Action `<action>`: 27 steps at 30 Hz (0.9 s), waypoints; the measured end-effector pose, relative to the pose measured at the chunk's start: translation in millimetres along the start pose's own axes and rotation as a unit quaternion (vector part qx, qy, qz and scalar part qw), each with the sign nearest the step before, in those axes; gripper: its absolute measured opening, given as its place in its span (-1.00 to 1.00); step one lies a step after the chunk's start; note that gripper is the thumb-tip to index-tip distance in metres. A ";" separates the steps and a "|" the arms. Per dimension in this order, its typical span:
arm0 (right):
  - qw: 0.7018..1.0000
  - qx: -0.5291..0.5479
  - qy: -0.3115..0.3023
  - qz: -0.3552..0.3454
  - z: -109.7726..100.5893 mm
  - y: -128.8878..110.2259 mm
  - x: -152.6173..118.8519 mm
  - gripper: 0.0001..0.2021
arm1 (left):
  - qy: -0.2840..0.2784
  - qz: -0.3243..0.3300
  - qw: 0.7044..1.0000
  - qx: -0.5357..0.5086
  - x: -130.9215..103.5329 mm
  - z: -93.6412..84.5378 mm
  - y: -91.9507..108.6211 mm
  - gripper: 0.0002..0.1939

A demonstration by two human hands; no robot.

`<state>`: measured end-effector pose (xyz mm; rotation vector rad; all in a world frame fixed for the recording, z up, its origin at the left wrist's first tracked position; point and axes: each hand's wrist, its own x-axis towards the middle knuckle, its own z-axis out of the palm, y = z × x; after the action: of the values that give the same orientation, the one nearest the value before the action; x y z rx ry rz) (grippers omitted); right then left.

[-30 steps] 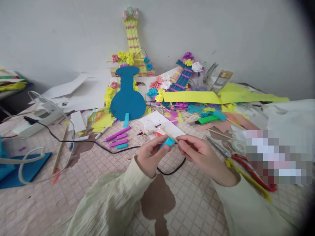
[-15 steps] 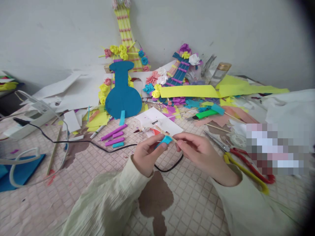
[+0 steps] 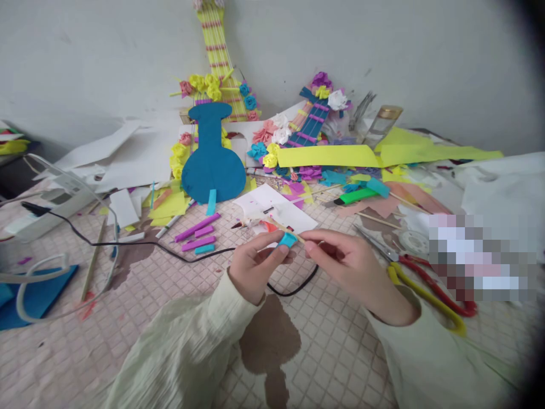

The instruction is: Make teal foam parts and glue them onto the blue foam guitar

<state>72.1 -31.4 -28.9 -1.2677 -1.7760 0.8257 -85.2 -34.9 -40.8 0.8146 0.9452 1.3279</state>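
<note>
Between thumb and fingers, my left hand (image 3: pixel 258 266) pinches a small light-blue paper strip (image 3: pixel 288 240) that lies around or against a thin wooden stick (image 3: pixel 301 238). My right hand (image 3: pixel 343 262) is closed on the near end of that stick. Just beyond my hands lies a white paper sheet (image 3: pixel 293 211) with a glue gun's tip and an orange part (image 3: pixel 269 226) on it. Left of my hands are several purple paper strips (image 3: pixel 198 244) and a short blue piece (image 3: pixel 205 249). A blue guitar-shaped cutout (image 3: pixel 214 170) stands behind them.
A black cable (image 3: pixel 128 245) crosses the table from the left and passes under my hands. Scissors (image 3: pixel 434 287) with red and yellow handles lie right of my right hand. Behind are a green cutter (image 3: pixel 357 196), long yellow paper (image 3: pixel 327 156) and a glass bottle (image 3: pixel 382 125).
The blue strip has turned slightly and lies flatter along the stick. Both hands keep nearly the same place and grip.
</note>
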 end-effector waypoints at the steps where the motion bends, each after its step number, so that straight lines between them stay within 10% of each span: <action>1: 1.000 -0.007 0.004 -0.005 0.0 -0.1 0.0 -0.83 | -0.005 0.003 1.000 0.003 0.0 -0.9 -0.5 -0.76; 27: 0.976 -0.137 0.019 -0.169 -0.5 -1.5 -3.7 -0.74 | 0.022 -0.028 0.999 -0.027 -5.2 3.6 -0.4 -0.74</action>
<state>72.6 -35.3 -28.1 -1.0951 -2.0504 0.3722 -81.7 -40.0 -39.1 0.7160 0.9562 1.3221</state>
